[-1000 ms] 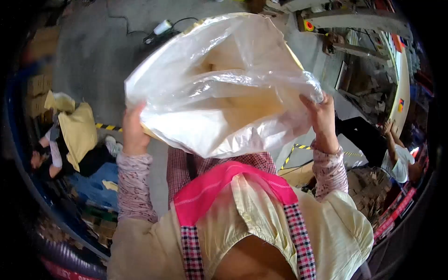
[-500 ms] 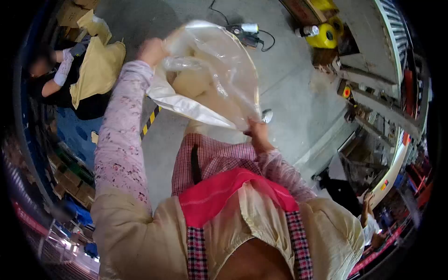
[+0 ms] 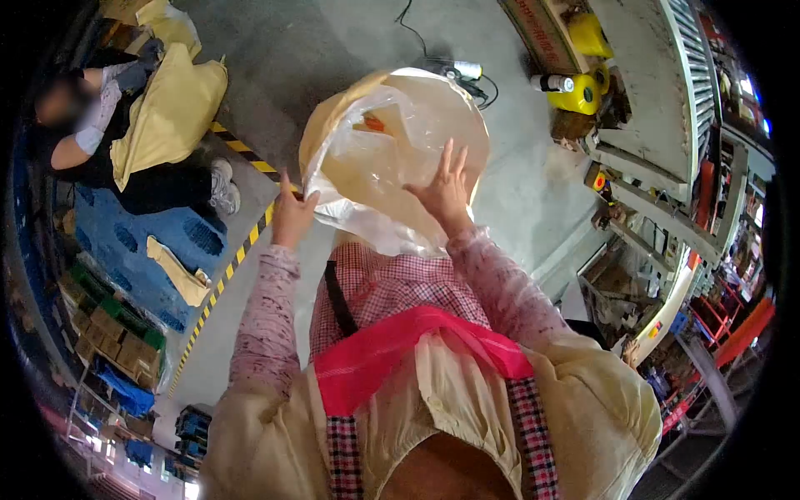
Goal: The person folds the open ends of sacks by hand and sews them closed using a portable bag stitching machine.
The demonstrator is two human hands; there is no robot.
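Observation:
Before me stands a large cream sack (image 3: 321, 133) with a clear plastic liner (image 3: 417, 112), its wide round mouth turned up. Pale material shows inside, with a small orange-red patch; what it is I cannot make out. My left hand (image 3: 293, 218) is beside the sack's near left rim, index finger raised and thumb apart, the thumb at the liner's edge. My right hand (image 3: 446, 190) is spread open over the right part of the mouth, with nothing in its fingers.
A black corded tool (image 3: 454, 71) lies on the floor beyond the sack. At left, a person (image 3: 92, 133) holds a cream sack (image 3: 171, 108) beside yellow-black floor tape (image 3: 221, 287). Yellow containers (image 3: 577, 96) and a metal frame with rollers (image 3: 650, 92) stand at right.
The sack has come down and its mouth is rounder and more upright. Both hands have let go of the rim; my left hand moved down, my right hand moved up over the mouth and spread.

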